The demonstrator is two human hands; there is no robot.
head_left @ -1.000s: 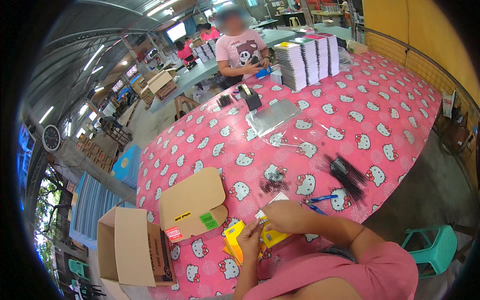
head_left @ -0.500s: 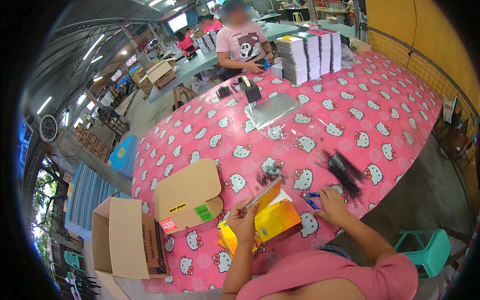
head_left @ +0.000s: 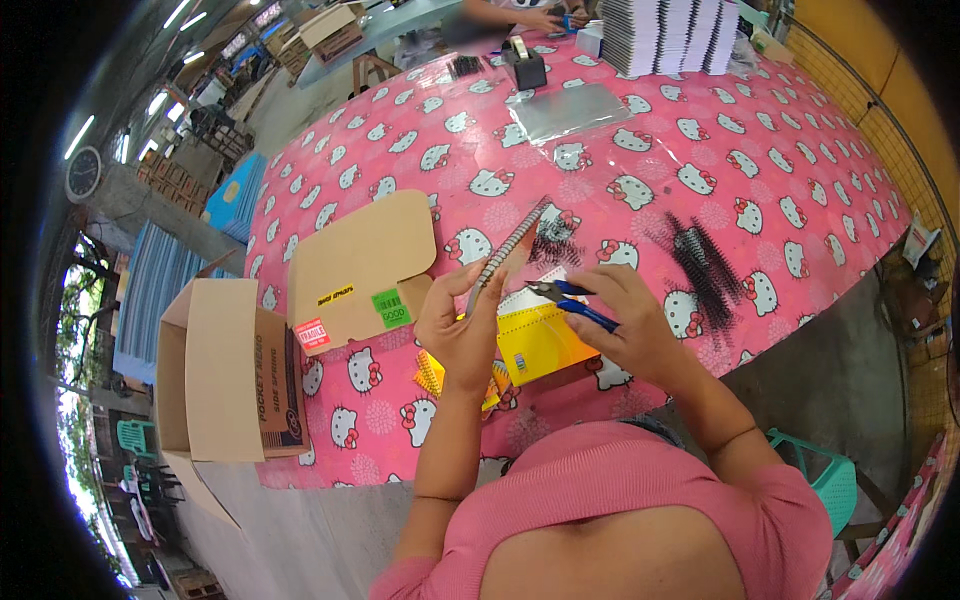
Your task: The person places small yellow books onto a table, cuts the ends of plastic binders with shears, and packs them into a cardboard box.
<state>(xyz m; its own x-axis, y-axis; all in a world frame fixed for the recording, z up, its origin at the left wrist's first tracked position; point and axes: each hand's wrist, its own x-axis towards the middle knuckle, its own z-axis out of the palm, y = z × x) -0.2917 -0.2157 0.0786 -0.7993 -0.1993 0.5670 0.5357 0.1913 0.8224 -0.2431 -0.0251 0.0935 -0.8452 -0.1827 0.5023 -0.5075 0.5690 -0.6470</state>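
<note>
My left hand (head_left: 455,325) grips a small spiral notebook (head_left: 507,252), tilted up with its coil spine facing me. Close to its right side, my right hand (head_left: 635,325) is closed on blue-handled wire cutters (head_left: 592,314), whose jaws point left towards the notebook. Below the cutters lies a yellow notebook cover (head_left: 545,350) with a row of holes along its upper edge; whether it joins the held notebook I cannot tell. Several yellow notebooks (head_left: 430,372) sit under my left wrist. Loose black coils (head_left: 557,245) lie just beyond the held notebook.
A pile of black coils (head_left: 705,270) lies to the right. On the left are a flat carton piece (head_left: 360,245) and an open cardboard box (head_left: 235,370). Farther off are clear plastic sheets (head_left: 570,112), a tape dispenser (head_left: 523,65), notebook stacks (head_left: 670,40) and another person's hands (head_left: 545,20).
My right hand has picked up the cutters from the table and moved left, close to the notebook. My left hand has turned the notebook more upright. The view has tipped downward.
</note>
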